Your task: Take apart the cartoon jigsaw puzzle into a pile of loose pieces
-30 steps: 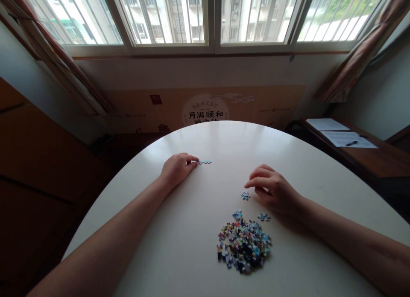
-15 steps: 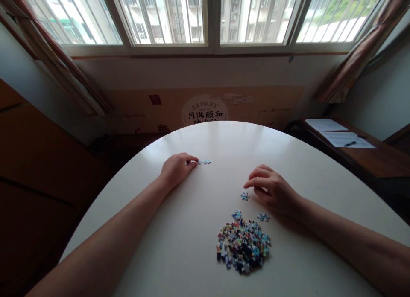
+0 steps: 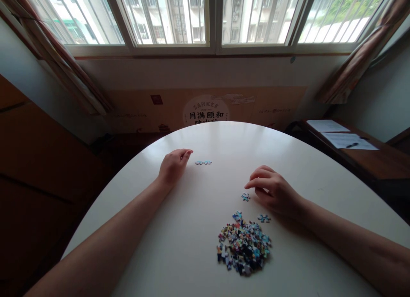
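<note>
A short strip of joined jigsaw pieces (image 3: pixel 203 162) lies toward the far side of the white table. Just left of it is my left hand (image 3: pixel 174 164), apart from the strip, with thumb and fingers drawn together and nothing visible in them. My right hand (image 3: pixel 272 187) rests at the right, its fingers loosely curved and apart, holding nothing that I can see. Close below its index fingertip lies a single light-blue and white puzzle piece (image 3: pixel 245 196). Nearer to me is a heap of mixed jigsaw pieces (image 3: pixel 245 248), with a loose blue piece (image 3: pixel 264 218) at its upper right.
The round white table (image 3: pixel 179 254) curves away toward a wall below barred windows. On the right, a brown side table (image 3: pixel 389 160) bears paper sheets (image 3: pixel 347 141) and a dark pen. Curtains hang at both sides.
My left hand has let go of the strip and drawn back slightly up and left, uncovering the strip's left end. The right hand has stayed almost still.
</note>
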`<act>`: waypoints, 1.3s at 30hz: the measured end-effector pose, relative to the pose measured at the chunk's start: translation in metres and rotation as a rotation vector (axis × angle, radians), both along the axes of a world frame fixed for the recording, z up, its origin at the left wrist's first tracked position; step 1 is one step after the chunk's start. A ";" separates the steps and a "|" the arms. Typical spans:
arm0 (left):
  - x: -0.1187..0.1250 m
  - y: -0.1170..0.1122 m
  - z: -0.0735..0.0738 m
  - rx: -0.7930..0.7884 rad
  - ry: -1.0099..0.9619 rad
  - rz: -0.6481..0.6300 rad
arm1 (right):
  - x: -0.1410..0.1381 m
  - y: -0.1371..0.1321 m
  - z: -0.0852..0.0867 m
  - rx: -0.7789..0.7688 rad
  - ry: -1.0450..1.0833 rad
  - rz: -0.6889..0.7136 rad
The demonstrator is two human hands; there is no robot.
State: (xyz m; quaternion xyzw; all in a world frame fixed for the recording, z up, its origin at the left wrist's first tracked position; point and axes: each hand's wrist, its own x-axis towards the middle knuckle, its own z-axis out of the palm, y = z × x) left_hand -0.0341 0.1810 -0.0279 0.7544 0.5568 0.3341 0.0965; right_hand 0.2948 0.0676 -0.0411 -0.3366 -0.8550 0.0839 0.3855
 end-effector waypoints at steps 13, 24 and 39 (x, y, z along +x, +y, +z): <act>0.012 -0.011 -0.008 0.257 0.467 -0.292 | 0.000 0.000 0.000 -0.008 0.004 -0.028; 0.013 -0.014 -0.003 0.153 0.560 -0.304 | 0.002 0.000 -0.002 -0.006 -0.009 -0.029; 0.015 -0.014 -0.002 0.368 0.461 -0.354 | 0.002 -0.003 0.002 0.037 -0.057 0.032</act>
